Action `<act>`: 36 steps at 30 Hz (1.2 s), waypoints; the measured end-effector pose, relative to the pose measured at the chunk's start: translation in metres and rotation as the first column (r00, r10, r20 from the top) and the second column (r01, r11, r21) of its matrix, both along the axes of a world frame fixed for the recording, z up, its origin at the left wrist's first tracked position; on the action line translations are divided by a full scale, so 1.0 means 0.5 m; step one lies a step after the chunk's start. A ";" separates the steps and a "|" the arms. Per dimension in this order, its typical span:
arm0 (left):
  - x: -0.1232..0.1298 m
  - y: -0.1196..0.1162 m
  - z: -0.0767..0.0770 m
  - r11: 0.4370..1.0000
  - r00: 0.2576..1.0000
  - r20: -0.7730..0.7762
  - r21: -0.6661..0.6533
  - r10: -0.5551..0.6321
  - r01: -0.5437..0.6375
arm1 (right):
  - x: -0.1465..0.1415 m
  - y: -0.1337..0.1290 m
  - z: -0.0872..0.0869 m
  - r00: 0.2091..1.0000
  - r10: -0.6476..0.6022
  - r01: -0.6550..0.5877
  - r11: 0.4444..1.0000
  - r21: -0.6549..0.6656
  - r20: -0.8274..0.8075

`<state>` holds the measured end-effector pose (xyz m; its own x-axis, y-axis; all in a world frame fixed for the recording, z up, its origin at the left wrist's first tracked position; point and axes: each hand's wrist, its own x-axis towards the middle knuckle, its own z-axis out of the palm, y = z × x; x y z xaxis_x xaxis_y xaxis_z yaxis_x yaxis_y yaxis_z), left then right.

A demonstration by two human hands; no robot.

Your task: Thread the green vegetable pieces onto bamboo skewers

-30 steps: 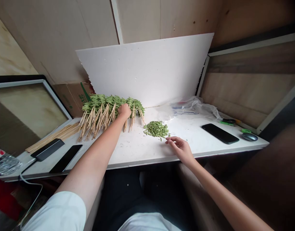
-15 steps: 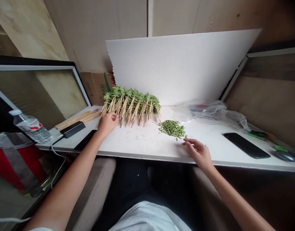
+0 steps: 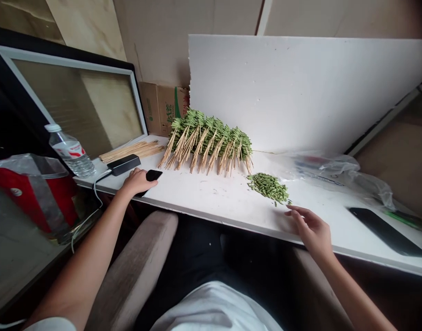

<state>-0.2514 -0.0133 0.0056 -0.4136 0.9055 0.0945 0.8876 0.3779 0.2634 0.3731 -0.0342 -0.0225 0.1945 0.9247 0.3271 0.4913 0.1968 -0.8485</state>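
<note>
My left hand (image 3: 135, 182) rests on a black phone (image 3: 154, 175) near the table's front left edge. Its fingers are curled at the phone's far side and the thumb lies across it, so the hand looks closed on the phone, though part of the grip is hidden. Short of the loose pile of small cut green stem pieces (image 3: 268, 187) is my right hand (image 3: 313, 228), open, its forefinger and thumb loosely stretched out with nothing visible in them. Behind both hands lies a stacked heap of green pieces threaded on skewers (image 3: 211, 131), their bare stick ends fanning forward.
Bare wooden skewers (image 3: 133, 151) lie at the left behind a black box (image 3: 124, 164) with a white cable. A water bottle (image 3: 71, 149) stands beside them. At the right are crumpled clear plastic (image 3: 329, 163) and another black phone (image 3: 386, 231). A white board (image 3: 293, 92) stands behind.
My left hand has moved from the skewers' stick ends back and left onto the phone. My right hand stays beside the pile. The view has turned left.
</note>
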 end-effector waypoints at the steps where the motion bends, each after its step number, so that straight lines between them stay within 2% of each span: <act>1: 0.010 0.003 -0.001 0.999 0.999 -0.028 -0.020 0.028 -0.028 | -0.001 0.000 0.000 1.000 -0.009 0.009 1.000 -0.007 0.000; 3: 0.022 0.009 -0.003 0.996 0.995 -0.054 -0.028 0.079 -0.080 | -0.006 0.001 0.004 1.000 -0.026 0.026 0.999 -0.027 -0.008; 5: 0.018 0.012 -0.003 0.997 0.997 -0.039 -0.029 0.073 -0.075 | -0.010 0.001 0.009 0.999 -0.048 0.047 0.998 -0.042 -0.024; 7: -0.007 0.010 -0.003 0.999 0.999 0.031 -0.022 0.026 -0.025 | -0.014 0.001 0.015 0.996 -0.071 0.069 0.997 -0.044 -0.045; 9: -0.047 0.001 -0.003 0.999 0.983 0.180 0.006 -0.041 0.041 | -0.017 0.000 0.021 0.993 -0.098 0.095 0.995 -0.041 -0.065; 12: -0.109 -0.023 -0.003 0.986 0.867 0.469 0.078 -0.167 0.147 | -0.019 -0.002 0.023 0.991 -0.121 0.118 0.992 -0.046 -0.055; 15: -0.147 -0.047 -0.004 0.972 0.763 0.602 0.121 -0.235 0.203 | -0.021 -0.002 0.020 0.993 -0.114 0.113 0.993 -0.039 -0.022; 17: -0.153 -0.051 -0.007 0.965 0.745 0.613 0.139 -0.262 0.224 | -0.022 0.000 0.018 0.993 -0.116 0.115 0.992 -0.042 -0.017; 19: -0.144 -0.042 -0.012 0.968 0.771 0.586 0.148 -0.250 0.202 | -0.024 0.000 0.017 0.992 -0.126 0.125 0.991 -0.056 -0.016; 23: -0.114 -0.004 -0.027 0.981 0.879 0.461 0.192 -0.119 0.032 | -0.026 0.000 0.018 0.990 -0.139 0.135 0.987 -0.083 -0.040; 25: -0.108 0.011 -0.034 0.974 0.898 0.432 0.226 -0.087 -0.014 | -0.026 0.001 0.016 0.989 -0.138 0.133 0.988 -0.083 -0.056; 31: -0.121 0.008 -0.040 0.964 0.847 0.521 0.263 -0.109 -0.037 | -0.016 0.009 0.006 0.991 -0.114 0.109 0.992 -0.058 -0.075; 36: -0.126 0.000 -0.041 0.968 0.837 0.537 0.247 -0.105 -0.037 | -0.010 0.007 0.013 0.991 -0.121 0.117 0.991 -0.068 -0.060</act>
